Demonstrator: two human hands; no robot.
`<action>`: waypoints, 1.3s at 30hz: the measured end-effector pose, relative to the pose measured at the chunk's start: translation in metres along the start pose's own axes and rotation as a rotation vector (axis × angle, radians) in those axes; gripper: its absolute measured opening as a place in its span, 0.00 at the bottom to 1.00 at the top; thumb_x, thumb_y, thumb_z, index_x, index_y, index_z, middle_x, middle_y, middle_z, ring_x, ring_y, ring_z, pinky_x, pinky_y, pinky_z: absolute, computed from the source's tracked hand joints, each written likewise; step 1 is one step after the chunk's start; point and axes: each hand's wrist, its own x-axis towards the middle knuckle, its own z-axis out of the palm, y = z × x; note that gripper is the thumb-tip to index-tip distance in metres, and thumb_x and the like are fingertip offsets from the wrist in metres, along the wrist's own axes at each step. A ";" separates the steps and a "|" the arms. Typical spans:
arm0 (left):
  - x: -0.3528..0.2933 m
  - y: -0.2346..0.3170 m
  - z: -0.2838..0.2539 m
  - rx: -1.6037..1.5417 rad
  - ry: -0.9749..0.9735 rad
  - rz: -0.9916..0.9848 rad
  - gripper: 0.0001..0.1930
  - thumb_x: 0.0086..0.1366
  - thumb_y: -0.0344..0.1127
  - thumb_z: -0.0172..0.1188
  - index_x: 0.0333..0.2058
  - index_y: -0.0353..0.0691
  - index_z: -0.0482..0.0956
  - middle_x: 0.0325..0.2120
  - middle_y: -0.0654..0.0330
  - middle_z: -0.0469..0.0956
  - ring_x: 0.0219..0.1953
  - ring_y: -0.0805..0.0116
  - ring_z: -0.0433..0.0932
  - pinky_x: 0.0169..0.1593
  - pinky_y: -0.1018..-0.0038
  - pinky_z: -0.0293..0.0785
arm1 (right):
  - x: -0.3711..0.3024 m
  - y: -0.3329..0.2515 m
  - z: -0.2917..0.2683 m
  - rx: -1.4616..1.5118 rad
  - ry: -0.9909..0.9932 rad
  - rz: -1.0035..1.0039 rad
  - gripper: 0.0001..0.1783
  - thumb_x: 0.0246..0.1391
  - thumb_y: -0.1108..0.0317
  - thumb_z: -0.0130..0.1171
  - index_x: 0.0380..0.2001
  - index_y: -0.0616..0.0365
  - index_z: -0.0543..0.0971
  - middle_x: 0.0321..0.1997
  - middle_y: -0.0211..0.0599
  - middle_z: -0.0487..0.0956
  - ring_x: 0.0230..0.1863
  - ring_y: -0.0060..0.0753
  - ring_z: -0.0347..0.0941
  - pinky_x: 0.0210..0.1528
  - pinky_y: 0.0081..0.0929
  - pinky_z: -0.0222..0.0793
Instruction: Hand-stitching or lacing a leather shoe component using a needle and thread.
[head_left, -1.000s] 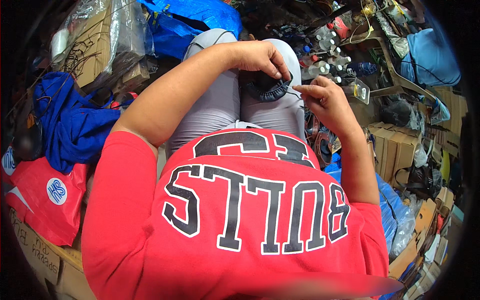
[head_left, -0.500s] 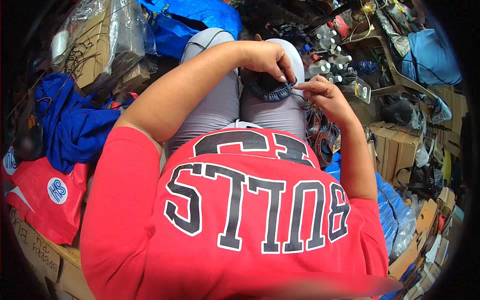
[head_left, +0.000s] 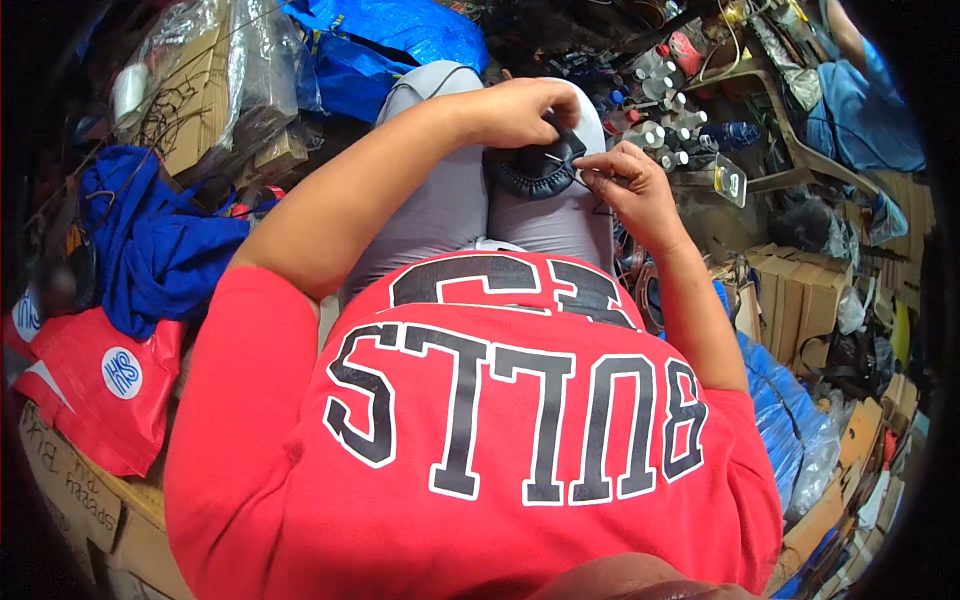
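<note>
A dark padded leather piece with a stitched rim rests on my grey-trousered knees. My left hand curls over its top edge and grips it. My right hand is just to the right of it, fingertips pinched on a thin needle that points left into the piece. A fine thread seems to trail below that hand. My red shirt with black letters fills the lower picture.
Several small spools and bottles crowd the floor past my knees. A blue bag lies ahead, a blue cloth and red bag at left, cardboard boxes at right, a plastic-wrapped box upper left.
My right hand has moved slightly left toward the leather piece with the needle. My left hand shifted its hold on the top edge; the piece has turned a little.
</note>
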 end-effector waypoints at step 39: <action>-0.053 0.008 0.020 0.208 0.285 0.037 0.10 0.48 0.24 0.64 0.29 0.47 0.84 0.21 0.64 0.69 0.28 0.68 0.68 0.33 0.74 0.67 | -0.001 0.025 -0.010 0.107 -0.212 0.091 0.28 0.39 0.86 0.44 0.41 0.48 0.82 0.29 0.27 0.66 0.34 0.23 0.64 0.41 0.17 0.61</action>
